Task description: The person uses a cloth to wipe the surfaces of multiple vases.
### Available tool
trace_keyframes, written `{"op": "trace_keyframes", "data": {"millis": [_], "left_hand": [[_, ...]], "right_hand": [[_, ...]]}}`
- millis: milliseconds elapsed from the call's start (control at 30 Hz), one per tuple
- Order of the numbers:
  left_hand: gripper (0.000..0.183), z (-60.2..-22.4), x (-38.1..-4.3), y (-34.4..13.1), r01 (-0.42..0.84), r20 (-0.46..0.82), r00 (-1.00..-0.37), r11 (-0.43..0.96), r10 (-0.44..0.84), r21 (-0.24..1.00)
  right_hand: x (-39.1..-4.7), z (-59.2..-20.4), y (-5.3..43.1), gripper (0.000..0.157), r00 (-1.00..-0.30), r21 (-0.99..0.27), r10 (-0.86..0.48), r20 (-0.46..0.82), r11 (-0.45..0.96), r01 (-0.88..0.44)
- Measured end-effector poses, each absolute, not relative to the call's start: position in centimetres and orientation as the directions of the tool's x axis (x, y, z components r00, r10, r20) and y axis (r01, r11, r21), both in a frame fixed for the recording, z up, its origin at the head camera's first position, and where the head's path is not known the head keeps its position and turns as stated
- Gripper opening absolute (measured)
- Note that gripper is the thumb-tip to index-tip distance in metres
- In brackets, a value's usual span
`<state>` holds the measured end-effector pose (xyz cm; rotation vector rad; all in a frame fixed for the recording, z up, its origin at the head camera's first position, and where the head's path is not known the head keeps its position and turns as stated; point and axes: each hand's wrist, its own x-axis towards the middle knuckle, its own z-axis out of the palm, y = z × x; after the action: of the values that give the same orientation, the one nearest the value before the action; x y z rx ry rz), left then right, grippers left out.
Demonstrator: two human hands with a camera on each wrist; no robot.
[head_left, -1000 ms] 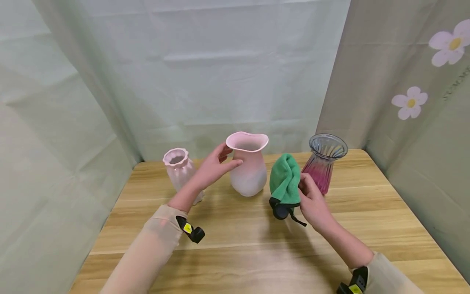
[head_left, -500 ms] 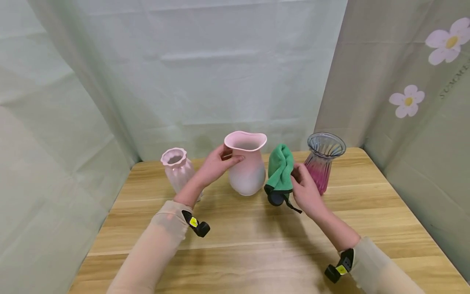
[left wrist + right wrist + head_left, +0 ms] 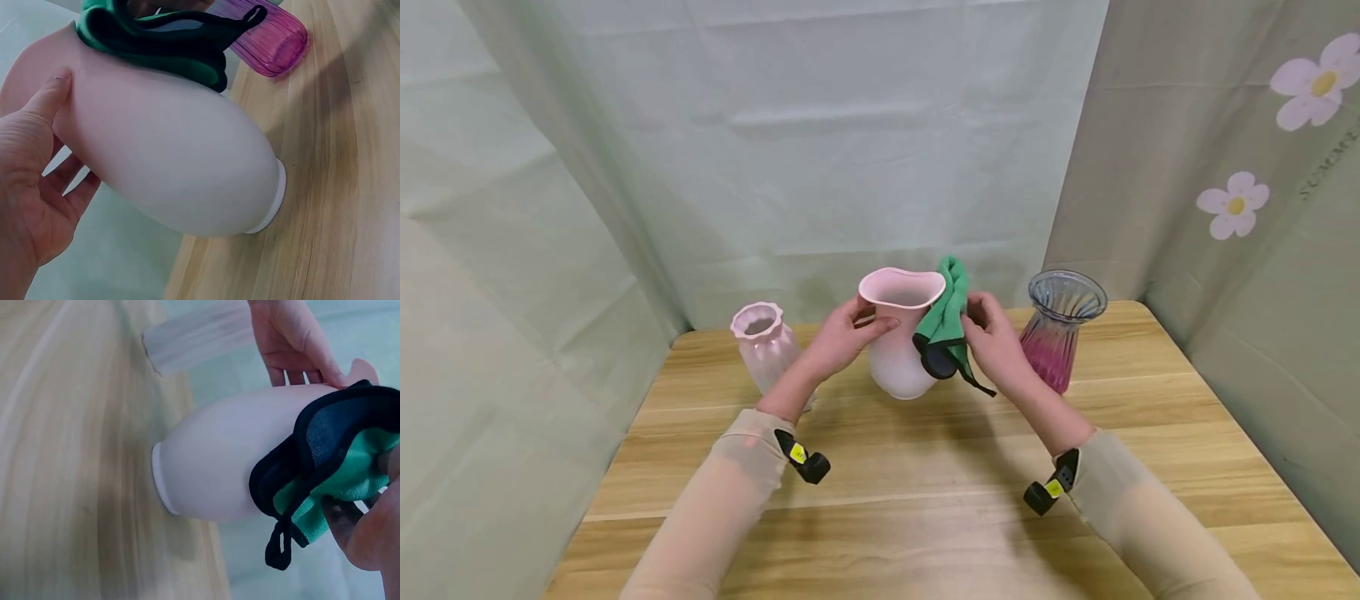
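A pink-to-white vase [image 3: 901, 367] with a wavy rim stands upright in the middle of the table. My left hand [image 3: 842, 337] holds its neck from the left, thumb in front and the other fingers round behind. In my right hand [image 3: 996, 337] is a folded green cloth [image 3: 951, 304] with black edging and a hanging loop. The cloth lies against the right side of the vase's neck and rim, as the right wrist view also shows on the cloth [image 3: 340, 459]. The right fingertips are partly hidden behind the cloth.
A smaller pink ribbed vase [image 3: 767, 350] stands left, partly behind the left forearm. On the right is a glass vase [image 3: 1060, 325], blue-grey above and magenta below. The wooden table [image 3: 880, 517] is bounded by pale curtains [image 3: 850, 150] behind and at the sides.
My right hand has moved left and away from me with the green cloth, bringing it against the vase. The left hand has closed in on the vase's neck. The vases stay in place.
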<state>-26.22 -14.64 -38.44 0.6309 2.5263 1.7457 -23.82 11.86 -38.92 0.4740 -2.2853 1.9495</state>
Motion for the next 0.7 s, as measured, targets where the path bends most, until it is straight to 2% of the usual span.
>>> {"op": "trace_keyframes", "data": {"millis": [233,433,567,700], "left_hand": [[0.048,-38.3,-26.3,-14.7,0.326,0.225,-0.918,0.302,0.326,0.896],[0.048,-38.2,-26.2,-14.8,0.335,0.236,-0.915,0.292,0.326,0.896],[0.048,-38.2,-26.2,-14.8,0.335,0.233,-0.915,0.298,0.331,0.894],[0.048,-38.2,-26.2,-14.7,0.331,0.224,-0.913,0.297,0.342,0.896]], "right_hand": [[-24.4,-38.2,10.6,0.043,-0.968,-0.951,-0.148,0.203,0.203,-0.231],[-24.4,-38.4,10.2,0.032,-0.969,-0.932,-0.14,0.203,0.274,-0.235],[-24.2,-40.2,10.5,0.024,-0.967,-0.928,-0.153,0.205,0.283,-0.242],[-23.8,-42.9,10.8,0.023,-0.979,-0.969,-0.136,0.149,0.177,-0.172]]}}
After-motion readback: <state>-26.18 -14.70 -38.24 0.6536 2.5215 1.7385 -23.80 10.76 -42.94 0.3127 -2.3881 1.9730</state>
